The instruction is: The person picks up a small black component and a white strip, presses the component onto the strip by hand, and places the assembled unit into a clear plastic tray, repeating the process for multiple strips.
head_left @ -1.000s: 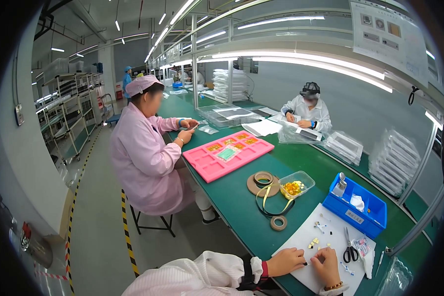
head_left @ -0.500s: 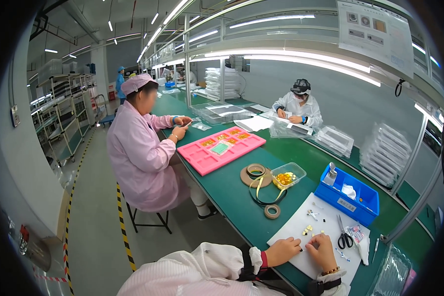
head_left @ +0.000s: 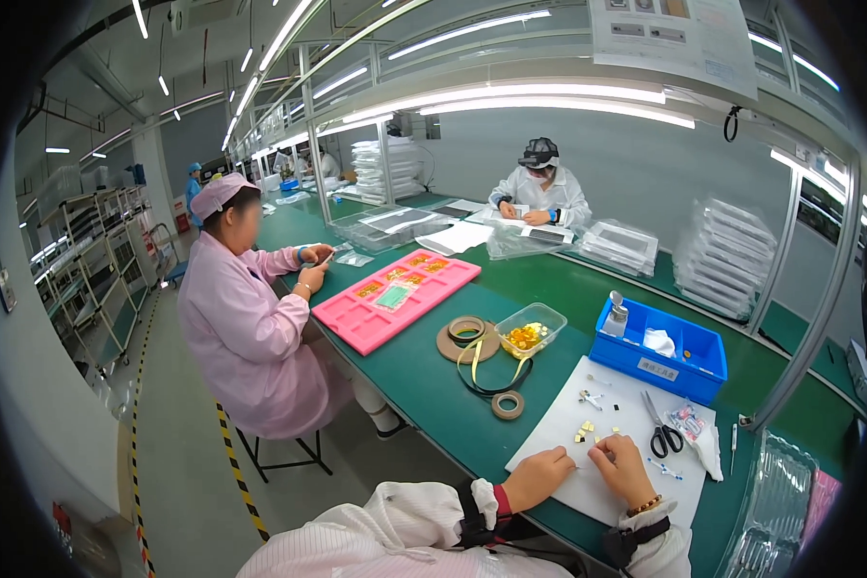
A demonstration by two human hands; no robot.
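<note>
Both my hands are over the near part of a white board (head_left: 549, 431) on the green bench. My left hand (head_left: 538, 480) has its fingers drawn together; whatever is at its fingertips is too small to make out. Just to its right, my right hand (head_left: 622, 470) holds thumb and forefinger pinched close to small gold-coloured pieces (head_left: 586, 432); the contents of the pinch are hidden. Black-handled scissors (head_left: 662, 438) lie right of the right hand, partly open. Small white-and-blue pieces (head_left: 665, 469) rest beside that hand, with similar white ones (head_left: 591, 398) farther up the board.
A blue divided bin (head_left: 660, 361) stands behind the board. Left of it are a clear tub (head_left: 532, 332) of gold pieces, tape rolls (head_left: 508, 405) and a pink tray (head_left: 356, 328). Clear trays (head_left: 775, 501) lie at right. A pink-coated person (head_left: 250, 337) sits left; another (head_left: 543, 193) works opposite.
The whole view has swung slightly, so the bench sits a little farther left and higher. My right fingertips have moved away from the left ones, toward the gold pieces.
</note>
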